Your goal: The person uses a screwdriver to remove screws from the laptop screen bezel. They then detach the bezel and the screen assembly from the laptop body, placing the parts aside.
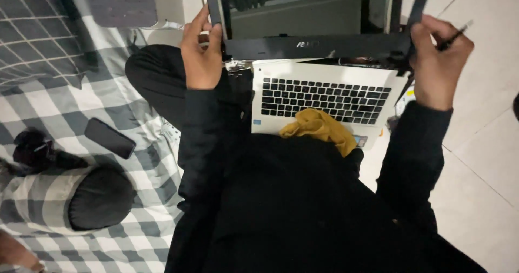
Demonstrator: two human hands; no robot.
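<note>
A white laptop [324, 78] with a black keyboard rests on my lap, its dark screen bezel frame [319, 47] lifted above the hinge. My left hand [201, 54] grips the frame's left side near the lower corner. My right hand [438, 62] holds the frame's right corner and also pinches a thin dark tool [456, 35] between its fingers. A crumpled yellow cloth [319, 128] lies on the palm rest, partly over the keys. Both my sleeves are black.
A grey checked bedsheet [65, 105] covers the left side, with a black phone [110, 137] lying on it and a rolled checked bundle with a dark end [81, 197]. A dark small object [32, 146] sits beside it. Pale floor tiles [481, 159] are on the right.
</note>
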